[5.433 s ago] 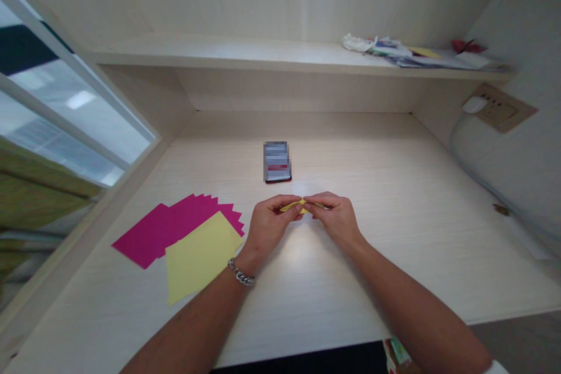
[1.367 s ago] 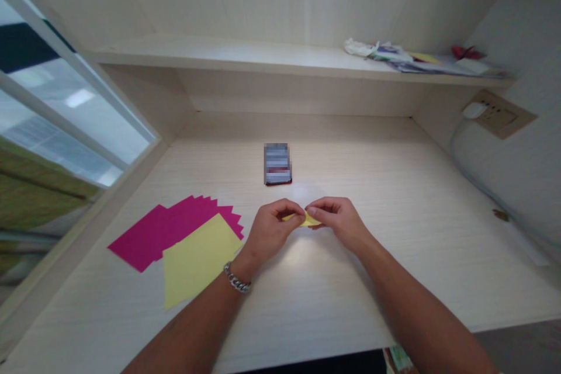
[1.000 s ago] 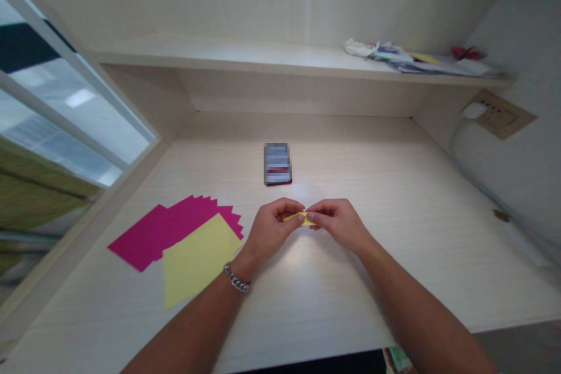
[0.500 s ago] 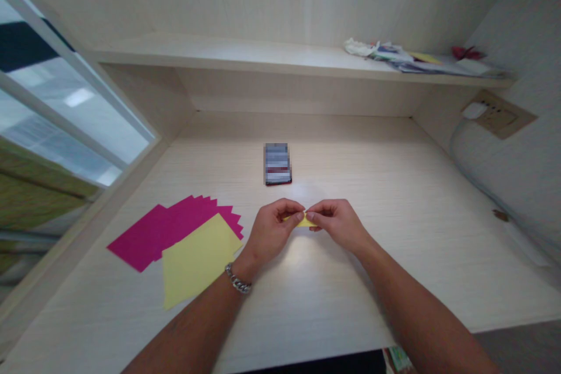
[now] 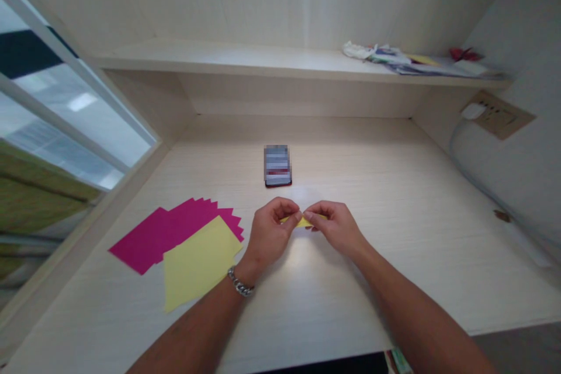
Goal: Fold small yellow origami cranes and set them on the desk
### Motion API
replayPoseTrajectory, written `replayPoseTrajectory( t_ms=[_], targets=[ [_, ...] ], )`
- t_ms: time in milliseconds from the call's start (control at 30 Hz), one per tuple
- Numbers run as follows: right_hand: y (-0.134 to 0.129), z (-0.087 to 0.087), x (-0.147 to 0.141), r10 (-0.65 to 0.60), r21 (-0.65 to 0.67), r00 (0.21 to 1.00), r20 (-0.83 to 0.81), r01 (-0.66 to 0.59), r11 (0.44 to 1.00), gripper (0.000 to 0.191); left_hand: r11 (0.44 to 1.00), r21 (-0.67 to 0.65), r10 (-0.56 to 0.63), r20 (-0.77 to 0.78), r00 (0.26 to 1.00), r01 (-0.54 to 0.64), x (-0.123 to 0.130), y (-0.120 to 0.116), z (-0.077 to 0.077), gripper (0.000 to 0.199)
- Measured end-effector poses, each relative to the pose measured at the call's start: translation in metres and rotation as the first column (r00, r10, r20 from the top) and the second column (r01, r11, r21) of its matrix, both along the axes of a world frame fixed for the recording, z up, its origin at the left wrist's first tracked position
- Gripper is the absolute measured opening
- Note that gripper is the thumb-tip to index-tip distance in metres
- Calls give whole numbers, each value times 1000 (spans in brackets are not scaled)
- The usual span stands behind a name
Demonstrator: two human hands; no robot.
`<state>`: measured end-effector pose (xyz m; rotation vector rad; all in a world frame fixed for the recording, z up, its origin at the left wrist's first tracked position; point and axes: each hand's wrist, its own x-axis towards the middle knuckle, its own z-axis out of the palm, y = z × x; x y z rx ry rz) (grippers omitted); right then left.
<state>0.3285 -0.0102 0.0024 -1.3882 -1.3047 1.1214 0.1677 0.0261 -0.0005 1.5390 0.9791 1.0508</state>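
A small piece of yellow paper, apparently folded, is held between my hands above the middle of the desk. My left hand pinches its left part between thumb and fingers. On its right part, the thumb and fingers of my right hand are closed too. The two thumb tips nearly meet over the paper, and my fingers hide much of it. Left of my left hand lie flat yellow sheets, partly over a fanned-out row of magenta sheets.
A phone with a blurred screen lies beyond my hands. Papers and a red folded paper piece rest on the shelf. At right, a cable runs down from a wall socket.
My right hand has shifted slightly left along the yellow paper, and its fingers have moved a little. Both hands keep hold of it. The whole view has tilted slightly.
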Motion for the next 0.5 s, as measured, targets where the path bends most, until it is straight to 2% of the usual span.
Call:
replayPoseTrajectory(
  t_ms=[233, 400, 500],
  targets=[
    [3, -1, 4, -57, 5, 998, 22, 57, 998, 21, 997, -81, 18, 49, 999, -14, 3, 0, 0, 16],
    [4, -1, 3, -16, -46, 986, -166, 8, 999, 30, 992, -105, 77, 86, 993, -68, 1, 4, 1, 18],
    [5, -1, 3, -38, -46, 983, -180, 30, 999, 30, 991, -114, 83, 89, 993, -72, 1, 5, 0, 21]
  ],
)
